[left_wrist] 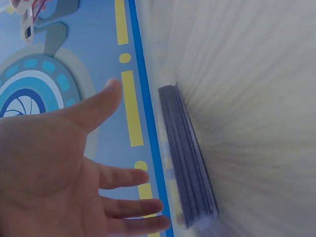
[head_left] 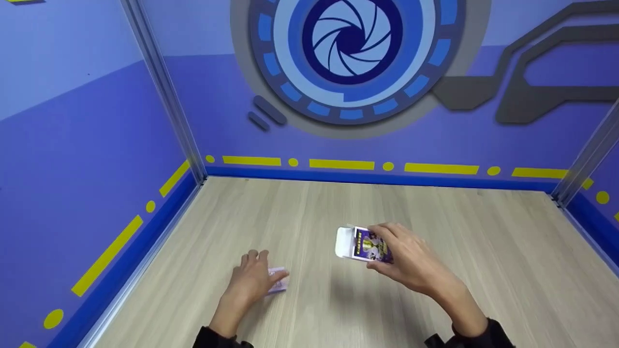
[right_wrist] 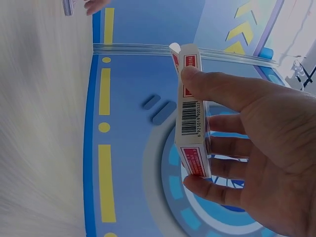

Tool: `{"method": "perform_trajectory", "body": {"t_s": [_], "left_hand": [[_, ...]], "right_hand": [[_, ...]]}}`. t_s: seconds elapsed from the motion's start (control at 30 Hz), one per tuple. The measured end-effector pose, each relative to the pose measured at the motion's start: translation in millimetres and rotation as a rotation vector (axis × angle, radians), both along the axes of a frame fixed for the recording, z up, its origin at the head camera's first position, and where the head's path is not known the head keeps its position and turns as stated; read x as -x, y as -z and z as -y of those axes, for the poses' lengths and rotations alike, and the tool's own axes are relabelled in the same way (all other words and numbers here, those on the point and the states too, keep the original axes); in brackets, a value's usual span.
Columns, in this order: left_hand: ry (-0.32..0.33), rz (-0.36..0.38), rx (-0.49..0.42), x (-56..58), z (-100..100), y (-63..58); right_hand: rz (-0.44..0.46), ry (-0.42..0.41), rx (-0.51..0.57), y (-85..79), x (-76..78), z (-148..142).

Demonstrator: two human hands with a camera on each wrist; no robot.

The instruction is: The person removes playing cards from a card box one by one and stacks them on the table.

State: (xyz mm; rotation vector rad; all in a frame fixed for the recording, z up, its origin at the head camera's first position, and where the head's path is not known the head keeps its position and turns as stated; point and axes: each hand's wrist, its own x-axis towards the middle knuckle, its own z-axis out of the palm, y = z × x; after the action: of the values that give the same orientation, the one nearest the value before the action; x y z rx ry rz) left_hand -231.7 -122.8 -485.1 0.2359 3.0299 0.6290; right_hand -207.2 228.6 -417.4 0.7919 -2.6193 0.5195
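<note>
My right hand [head_left: 416,261] holds a small card box [head_left: 362,245] above the table, thumb on one side and fingers on the other. Its white end flap [head_left: 344,242] stands open toward the left. The right wrist view shows a barcode on the narrow side of the box [right_wrist: 190,116]. My left hand [head_left: 247,282] hovers over a pale purple deck of cards [head_left: 278,285] lying on the table, partly covering it in the head view. From the left wrist, the deck [left_wrist: 187,158] appears as a neat stack, apart from the spread fingers.
The wooden tabletop [head_left: 309,217] is bounded by a blue printed back wall [head_left: 348,145] and a left side wall [head_left: 72,169]. Metal corner posts [head_left: 164,92] join the panels.
</note>
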Motion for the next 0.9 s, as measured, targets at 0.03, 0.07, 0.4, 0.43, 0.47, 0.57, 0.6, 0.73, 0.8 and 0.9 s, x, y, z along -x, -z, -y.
{"method": "perform_trajectory", "body": {"t_s": [0.03,0.07,0.4,0.43,0.47,0.57,0.6,0.73,0.8,0.9], "left_hand": [[0.007,-0.049,-0.001,-0.1,-1,-1.1],[0.017,-0.108,-0.004,-0.4,-3,-2.4],[0.209,-0.642,-0.256,-20.9,-47,-25.9],[0.242,-0.652,-0.319,-24.9,-53,-27.0],[0.278,-0.649,-0.388,-28.8,-59,-27.6],[0.355,-0.596,-0.575,-40.2,-76,-27.7],[0.366,-0.576,-0.623,-43.3,-80,-27.7],[0.332,-0.519,-0.748,-50.1,-89,-27.8],[0.303,-0.486,-0.791,-51.4,-90,-28.5],[0.269,-0.422,-0.844,-51.5,-91,-29.6]], "right_hand": [[-0.001,-0.003,0.002,0.5,0.0,1],[-0.001,-0.005,0.001,0.9,-0.2,1],[-0.004,-0.027,-0.028,5.9,-1.5,12],[-0.011,-0.032,-0.028,6.4,-1.7,12],[-0.021,-0.036,-0.028,7.1,-1.9,13],[-0.047,-0.052,-0.026,9.2,-3.0,17],[-0.054,-0.059,-0.026,9.8,-3.5,18],[-0.071,-0.076,-0.029,10.2,-6.8,25],[-0.076,-0.084,-0.028,9.5,-8.7,28],[-0.076,-0.094,-0.031,7.7,-11.7,32]]}}
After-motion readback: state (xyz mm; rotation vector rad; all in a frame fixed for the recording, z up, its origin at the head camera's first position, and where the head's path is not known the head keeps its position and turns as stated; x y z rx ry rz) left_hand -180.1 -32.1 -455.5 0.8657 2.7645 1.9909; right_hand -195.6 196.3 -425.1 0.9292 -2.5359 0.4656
